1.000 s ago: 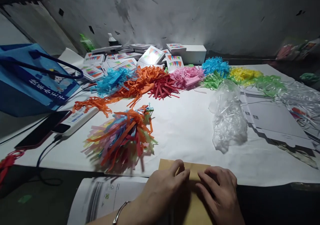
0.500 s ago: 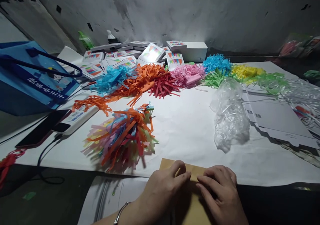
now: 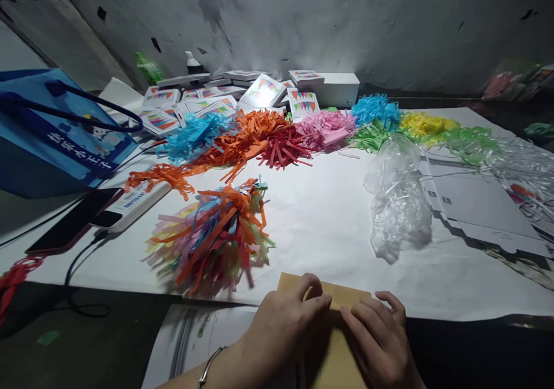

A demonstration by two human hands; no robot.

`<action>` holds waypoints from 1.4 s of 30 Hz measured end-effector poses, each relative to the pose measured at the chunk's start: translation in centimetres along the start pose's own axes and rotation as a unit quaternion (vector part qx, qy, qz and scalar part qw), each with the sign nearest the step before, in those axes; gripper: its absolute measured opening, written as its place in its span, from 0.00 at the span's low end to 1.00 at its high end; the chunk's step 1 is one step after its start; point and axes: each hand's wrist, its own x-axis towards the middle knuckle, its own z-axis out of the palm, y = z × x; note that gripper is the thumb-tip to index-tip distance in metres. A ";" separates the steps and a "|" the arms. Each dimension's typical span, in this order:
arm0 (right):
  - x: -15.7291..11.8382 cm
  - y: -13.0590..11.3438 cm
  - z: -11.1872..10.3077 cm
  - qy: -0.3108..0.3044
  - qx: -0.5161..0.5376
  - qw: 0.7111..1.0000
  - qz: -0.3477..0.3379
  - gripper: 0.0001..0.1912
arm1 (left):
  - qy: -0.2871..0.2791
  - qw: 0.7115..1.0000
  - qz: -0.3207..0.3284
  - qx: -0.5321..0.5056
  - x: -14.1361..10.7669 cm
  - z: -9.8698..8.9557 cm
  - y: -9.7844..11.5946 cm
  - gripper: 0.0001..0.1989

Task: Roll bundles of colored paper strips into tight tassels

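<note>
A yellow-brown sheet of paper (image 3: 337, 360) lies at the table's front edge, its upper edge folded or raised under my fingers. My left hand (image 3: 288, 320) pinches the sheet near its top, thumb and forefinger together. On the right side my right hand (image 3: 381, 337) presses its closed fingertips on the same sheet, close to my left fingertips. A bundle of mixed-colour paper strips (image 3: 216, 233) rests to the left, beyond my left hand. Crumpled clear plastic (image 3: 400, 204) lies ahead of my right hand.
Piles of coloured strips (image 3: 255, 132) cross the table, with small boxes (image 3: 262, 92) behind. At left are a blue bag (image 3: 56, 135), a phone (image 3: 73, 221) and a white power bank (image 3: 134, 204). Flat white cardboard (image 3: 485, 201) is at right.
My right hand has shifted slightly, its forefinger knuckle lifting and the other fingers drawing closer together. My left hand has barely moved on the sheet.
</note>
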 end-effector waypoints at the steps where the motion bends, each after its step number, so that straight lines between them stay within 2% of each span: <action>1: -0.3 0.0 0.1 0.000 -0.010 1.000 -0.014 0.14 | -0.002 1.000 -0.002 0.002 0.0 0.0 0.0 0.16; 5: -0.9 0.1 0.6 -0.001 -0.023 0.998 -0.052 0.15 | -0.005 1.000 -0.011 -0.002 0.1 0.0 0.0 0.17; 9: -0.6 0.0 0.6 0.004 -0.021 0.999 -0.035 0.16 | -0.007 1.000 -0.014 -0.011 0.0 -0.1 0.0 0.17; 15: -0.9 -0.7 -1.9 0.011 0.012 0.999 -0.034 0.13 | -0.002 0.999 -0.037 -0.033 0.2 -0.2 0.2 0.14; 19: -0.9 -0.6 -2.8 0.061 0.010 0.997 0.048 0.32 | 0.004 0.997 -0.051 -0.063 0.6 -0.2 0.4 0.12; 22: -0.2 -0.3 -2.2 -0.014 -0.021 0.998 0.065 0.35 | 0.010 0.990 -0.054 -0.128 0.7 -0.9 0.0 0.11; 23: 0.1 -0.2 -1.9 -0.046 -0.034 0.997 0.058 0.34 | 0.026 0.986 -0.055 -0.156 0.5 -1.4 -0.3 0.11; 25: 0.7 0.2 -1.4 -0.071 -0.062 0.995 0.036 0.32 | 0.091 0.974 -0.066 -0.198 -0.2 -2.5 -1.2 0.12; 28: 2.1 1.9 -0.6 -0.101 -0.078 0.990 0.053 0.33 | 0.203 0.950 -0.102 -0.216 -2.1 -4.5 -2.7 0.12; 30: 3.9 4.1 0.2 -0.150 -0.079 0.983 0.074 0.36 | 0.249 0.934 -0.130 -0.222 -3.4 -5.6 -3.5 0.11; 33: 8.2 8.9 1.7 -0.218 -0.090 0.968 0.089 0.34 | 0.279 0.914 -0.153 -0.251 -4.5 -6.4 -4.1 0.11; 35: 11.7 12.0 2.6 -0.212 -0.102 0.967 0.096 0.29 | 0.285 0.906 -0.162 -0.268 -4.7 -6.5 -4.1 0.12; 37: 14.6 13.4 3.0 -0.179 -0.117 0.969 0.121 0.28 | 0.291 0.900 -0.173 -0.273 -4.7 -6.6 -4.2 0.12; 39: 15.9 11.8 2.8 -0.136 -0.117 0.975 0.133 0.30 | 0.300 0.894 -0.190 -0.273 -4.6 -6.8 -4.4 0.13; 41: 15.0 7.3 2.4 -0.100 -0.060 0.983 0.139 0.36 | 0.314 0.885 -0.212 -0.272 -4.4 -6.9 -4.6 0.14; 42: 13.8 4.3 2.2 -0.088 0.059 0.978 0.180 0.40 | 0.324 0.879 -0.221 -0.273 -4.4 -7.0 -4.6 0.14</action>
